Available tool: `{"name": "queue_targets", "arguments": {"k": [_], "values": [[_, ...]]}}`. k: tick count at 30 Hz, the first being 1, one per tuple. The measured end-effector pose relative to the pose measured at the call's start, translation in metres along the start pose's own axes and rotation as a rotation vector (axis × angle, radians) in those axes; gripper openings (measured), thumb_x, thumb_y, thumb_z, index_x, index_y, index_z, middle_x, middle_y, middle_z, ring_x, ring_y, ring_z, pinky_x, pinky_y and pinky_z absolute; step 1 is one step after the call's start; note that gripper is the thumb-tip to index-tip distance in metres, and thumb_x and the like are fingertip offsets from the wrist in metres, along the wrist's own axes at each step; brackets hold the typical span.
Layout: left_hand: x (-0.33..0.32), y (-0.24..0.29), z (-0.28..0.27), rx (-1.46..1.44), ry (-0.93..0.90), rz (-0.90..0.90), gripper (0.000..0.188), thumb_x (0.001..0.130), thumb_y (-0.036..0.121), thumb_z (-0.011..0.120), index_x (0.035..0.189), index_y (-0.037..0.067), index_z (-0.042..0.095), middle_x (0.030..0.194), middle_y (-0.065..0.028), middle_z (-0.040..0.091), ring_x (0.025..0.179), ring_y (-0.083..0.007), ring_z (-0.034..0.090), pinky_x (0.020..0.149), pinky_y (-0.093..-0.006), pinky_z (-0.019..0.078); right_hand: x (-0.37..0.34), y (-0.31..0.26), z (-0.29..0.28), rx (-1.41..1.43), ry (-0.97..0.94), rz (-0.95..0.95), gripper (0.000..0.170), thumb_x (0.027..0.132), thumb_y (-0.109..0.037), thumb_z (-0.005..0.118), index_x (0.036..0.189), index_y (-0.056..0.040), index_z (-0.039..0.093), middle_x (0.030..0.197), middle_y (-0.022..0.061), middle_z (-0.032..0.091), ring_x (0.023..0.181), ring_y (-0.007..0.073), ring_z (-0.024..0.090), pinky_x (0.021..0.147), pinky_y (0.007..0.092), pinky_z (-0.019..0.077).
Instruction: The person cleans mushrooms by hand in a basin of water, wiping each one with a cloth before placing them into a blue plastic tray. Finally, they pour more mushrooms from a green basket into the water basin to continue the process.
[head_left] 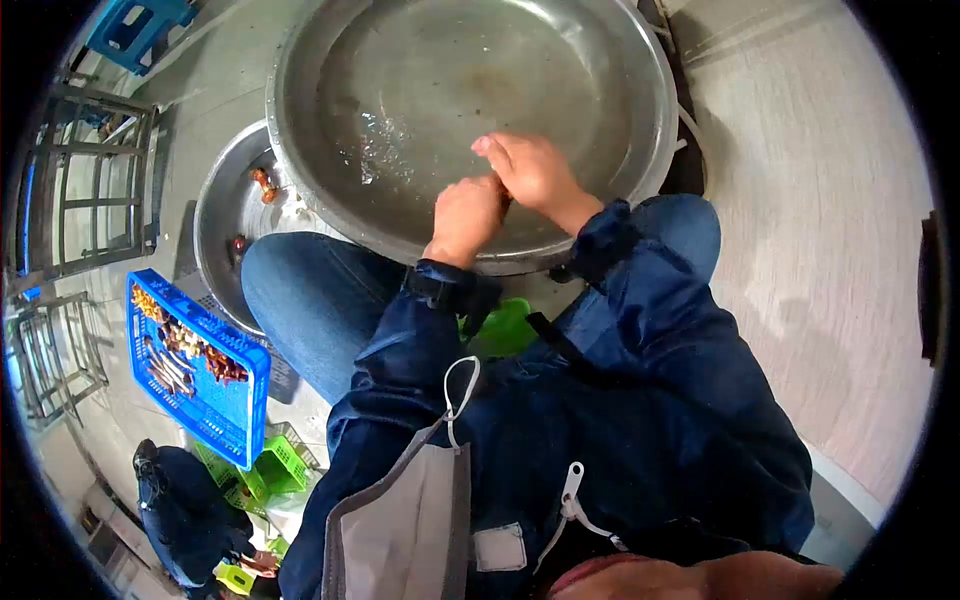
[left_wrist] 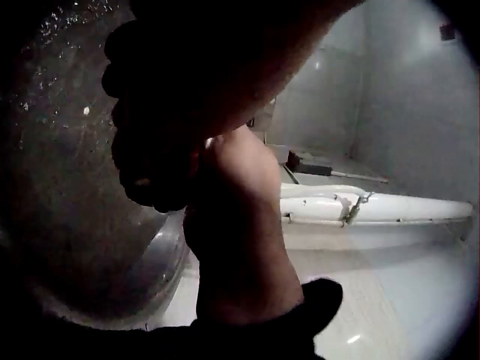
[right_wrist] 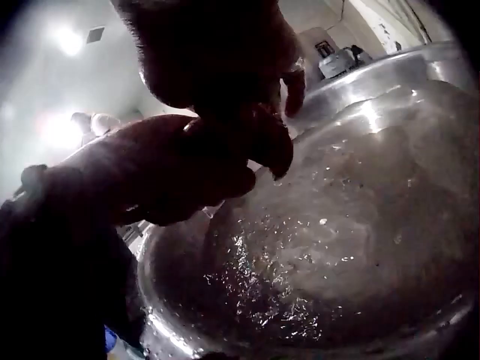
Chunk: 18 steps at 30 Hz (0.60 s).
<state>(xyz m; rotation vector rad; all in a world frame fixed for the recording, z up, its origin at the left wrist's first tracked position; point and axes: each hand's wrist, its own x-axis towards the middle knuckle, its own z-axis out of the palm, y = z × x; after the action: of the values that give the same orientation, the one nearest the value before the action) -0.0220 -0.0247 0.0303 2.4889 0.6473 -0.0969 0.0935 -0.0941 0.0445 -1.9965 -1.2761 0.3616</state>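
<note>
- Basin (head_left: 300, 115), one, large and metal, with water in it; both hands are above its near side.
- Smaller metal basin (head_left: 222, 205), one, just beside it, with two reddish pieces (head_left: 263, 186) visible inside.
- Blue tray (head_left: 228, 418), one, bearing several heaps of small pieces, too small to count.
- Two hands, close together: the left hand (head_left: 468, 216) has its fingers curled round a brown piece; the right hand (head_left: 541, 175) bends over it, fingertips hidden, so I cannot tell whether they grip.
- Brown piece (head_left: 506, 194), one, between the hands, mostly covered by the left fingers.
</note>
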Motion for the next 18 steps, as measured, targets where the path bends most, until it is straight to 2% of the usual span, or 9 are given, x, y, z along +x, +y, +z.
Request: {"name": "queue_targets", "arguments": {"k": [1,2,4,7,10,11,14,15,18], "values": [[-0.001,0.004,0.000,0.067,-0.017,0.007,0.014,0.080,0.023,0.062,0.084,0.009,0.066,0.078,-0.0174,0.067,0.077,-0.0362,0.066,0.067,-0.0477,0.0519,0.004,0.000,-0.003,0.060,-0.082,0.181,0.034,0.095,-0.033,0.046,0.100,-0.0064,0.066,0.090,0.0118,0.069,0.086,0.0316,0.064,0.079,0.0375,0.0491],[-0.005,0.006,-0.001,0.030,0.048,0.078,0.018,0.081,0.023,0.062,0.095,0.012,0.062,0.080,-0.0161,0.067,0.077,-0.0358,0.066,0.067,-0.0479,0.0519,0.011,0.014,-0.001,0.379,-0.089,0.203,0.034,0.096,-0.031,0.045,0.101,-0.0061,0.067,0.093,0.0128,0.069,0.089,0.0292,0.065,0.081,0.0367,0.0492],[-0.002,0.001,-0.002,-0.020,0.029,0.018,0.028,0.081,0.024,0.063,0.106,0.013,0.058,0.081,-0.0160,0.067,0.078,-0.0366,0.065,0.067,-0.0480,0.0514,0.010,0.029,-0.008,0.893,-0.089,0.432,0.039,0.099,-0.034,0.044,0.104,-0.0007,0.065,0.102,0.0109,0.068,0.095,0.0185,0.064,0.087,0.0326,0.0477],[-0.002,-0.012,-0.017,-0.217,0.036,-0.042,0.031,0.081,0.027,0.065,0.106,0.009,0.060,0.084,-0.0191,0.066,0.083,-0.0390,0.064,0.071,-0.0490,0.0500,0.005,0.002,-0.032,0.799,-0.065,0.302,0.034,0.098,-0.029,0.046,0.105,-0.0021,0.066,0.105,0.0095,0.067,0.101,0.0200,0.062,0.090,0.0334,0.0461],[0.008,-0.027,-0.004,-0.198,0.000,0.102,0.031,0.081,0.028,0.065,0.103,0.006,0.061,0.085,-0.0201,0.066,0.083,-0.0395,0.063,0.072,-0.0491,0.0500,-0.006,-0.001,-0.008,0.318,-0.060,-0.154,0.027,0.097,-0.025,0.048,0.102,-0.0049,0.066,0.107,0.0088,0.066,0.103,0.0221,0.061,0.090,0.0335,0.0455],[0.005,-0.019,0.000,-0.304,0.000,-0.029,0.030,0.080,0.026,0.066,0.102,0.005,0.061,0.082,-0.0193,0.066,0.082,-0.0388,0.064,0.071,-0.0488,0.0501,-0.006,-0.009,-0.009,0.170,-0.004,-0.196,0.024,0.096,-0.024,0.050,0.101,-0.0071,0.067,0.103,0.0096,0.066,0.097,0.0258,0.063,0.088,0.0344,0.0465],[0.000,-0.010,-0.003,-0.114,0.059,-0.037,0.029,0.080,0.025,0.067,0.102,0.006,0.061,0.080,-0.0178,0.067,0.080,-0.0380,0.064,0.069,-0.0483,0.0503,-0.002,-0.017,-0.009,0.115,-0.061,0.074,0.026,0.095,-0.027,0.050,0.101,-0.0078,0.067,0.101,0.0115,0.066,0.093,0.0275,0.063,0.086,0.0346,0.0473],[0.001,-0.010,0.001,-0.030,0.062,-0.024,0.028,0.080,0.026,0.067,0.103,0.011,0.061,0.078,-0.0162,0.067,0.079,-0.0373,0.064,0.067,-0.0481,0.0504,0.003,-0.026,-0.012,0.075,-0.099,0.227,0.030,0.097,-0.029,0.047,0.102,-0.0054,0.066,0.098,0.0113,0.067,0.091,0.0241,0.064,0.084,0.0334,0.0476],[-0.003,-0.005,-0.004,-0.160,0.078,0.014,0.029,0.080,0.024,0.067,0.104,0.008,0.063,0.084,-0.0204,0.066,0.082,-0.0411,0.063,0.071,-0.0486,0.0504,0.016,0.019,-0.001,0.652,-0.157,0.362,0.034,0.099,-0.031,0.044,0.105,-0.0036,0.064,0.099,0.0100,0.067,0.093,0.0189,0.063,0.085,0.0312,0.0472]]}}
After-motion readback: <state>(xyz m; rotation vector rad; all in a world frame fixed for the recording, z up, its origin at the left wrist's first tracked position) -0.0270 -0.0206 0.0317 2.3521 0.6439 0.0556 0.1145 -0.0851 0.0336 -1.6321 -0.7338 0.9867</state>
